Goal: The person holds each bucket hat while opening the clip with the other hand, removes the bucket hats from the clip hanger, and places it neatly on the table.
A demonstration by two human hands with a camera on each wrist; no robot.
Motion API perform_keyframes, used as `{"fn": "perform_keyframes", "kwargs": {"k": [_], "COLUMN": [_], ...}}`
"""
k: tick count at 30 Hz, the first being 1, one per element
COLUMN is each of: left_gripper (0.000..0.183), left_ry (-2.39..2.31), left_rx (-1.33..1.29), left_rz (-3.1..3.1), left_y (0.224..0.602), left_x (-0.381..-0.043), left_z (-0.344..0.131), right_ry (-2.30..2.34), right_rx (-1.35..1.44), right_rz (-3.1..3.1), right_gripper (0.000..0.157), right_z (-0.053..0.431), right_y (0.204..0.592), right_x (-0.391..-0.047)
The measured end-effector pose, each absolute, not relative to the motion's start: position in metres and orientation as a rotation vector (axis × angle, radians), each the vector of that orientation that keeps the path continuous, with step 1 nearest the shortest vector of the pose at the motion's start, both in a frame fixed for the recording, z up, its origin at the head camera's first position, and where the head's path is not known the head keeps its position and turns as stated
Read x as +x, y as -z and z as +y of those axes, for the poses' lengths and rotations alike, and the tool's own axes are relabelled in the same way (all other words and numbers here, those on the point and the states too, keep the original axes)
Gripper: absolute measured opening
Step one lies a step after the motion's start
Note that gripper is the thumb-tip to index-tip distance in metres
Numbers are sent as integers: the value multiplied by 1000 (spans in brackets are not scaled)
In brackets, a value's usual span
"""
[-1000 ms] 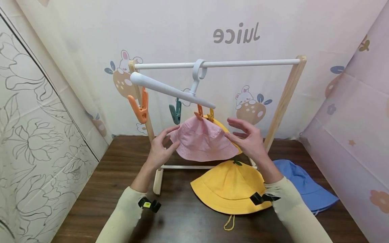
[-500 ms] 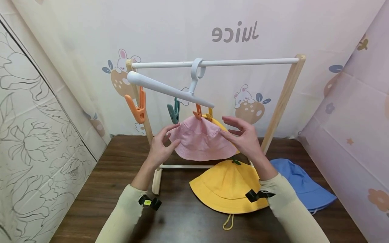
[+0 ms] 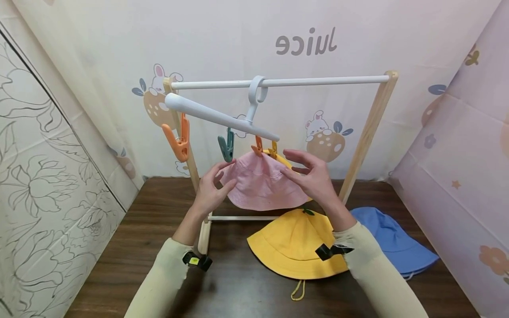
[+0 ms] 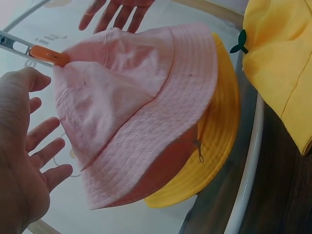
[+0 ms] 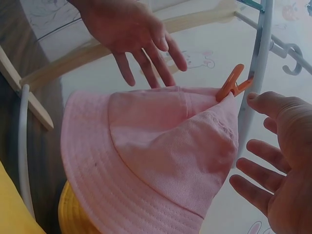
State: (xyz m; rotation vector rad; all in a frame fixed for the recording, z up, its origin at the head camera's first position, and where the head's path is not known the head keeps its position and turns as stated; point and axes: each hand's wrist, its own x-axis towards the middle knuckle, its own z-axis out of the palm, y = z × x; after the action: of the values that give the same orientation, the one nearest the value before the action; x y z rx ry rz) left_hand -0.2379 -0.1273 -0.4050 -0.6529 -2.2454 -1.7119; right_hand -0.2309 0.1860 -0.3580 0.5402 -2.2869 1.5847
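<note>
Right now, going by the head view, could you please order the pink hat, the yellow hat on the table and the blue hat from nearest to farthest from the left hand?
1. Pink hat: hanging, just right of the left hand.
2. Yellow hat on the table: lower, centre-right.
3. Blue hat: far right.

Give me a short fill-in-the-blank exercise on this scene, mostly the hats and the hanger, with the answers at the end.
1. The front hanging hat, between the left hand and right hand, is coloured ____.
2. The clip attaching that hat to the hanger is coloured ____.
3. The second hanging hat, behind the front one, is coloured ____.
4. The table hat nearest the head view's right edge is coloured ____.

Missing words: pink; orange; yellow; blue.
</note>
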Motion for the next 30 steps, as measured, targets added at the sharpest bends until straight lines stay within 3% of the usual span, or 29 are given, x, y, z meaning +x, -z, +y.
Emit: {"fn": "perform_keyframes", "kwargs": {"k": [30], "left_gripper": [57], "left_ry": [1732], "left_rx": [-637], "left_rz": [-2252], "left_y": [400], "left_x": [-255], "left_z": [-120], "right_ry": [-1621], "right_rx": [652], "right_rz": [-2266], "right_gripper": [53], "right_z": [166], "right_y": [347], "right_x": [-243]}}
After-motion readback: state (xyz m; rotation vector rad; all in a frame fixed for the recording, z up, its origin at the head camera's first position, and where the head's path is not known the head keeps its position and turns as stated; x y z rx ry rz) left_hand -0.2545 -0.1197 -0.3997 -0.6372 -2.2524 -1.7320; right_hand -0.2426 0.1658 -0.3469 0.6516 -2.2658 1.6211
